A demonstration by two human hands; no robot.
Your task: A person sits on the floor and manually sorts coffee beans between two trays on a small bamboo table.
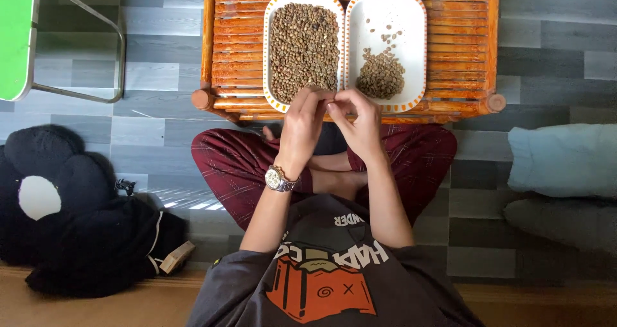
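1. Left hand [302, 124]: wristwatch [278, 179] on wrist; fingertips pinched together at the near rim of the left tray [272, 18], at twelve o'clock from the sitter. What they grip is too small to tell.
2. Right hand [360, 124]: fingers curled, tips meeting the left hand's.
3. Left tray: white, orange-edged, full of beans [303, 44].
4. Right tray [414, 18]: touching it at three o'clock; small bean pile [380, 75].
5. Wooden slatted table [463, 44]: bears both trays.
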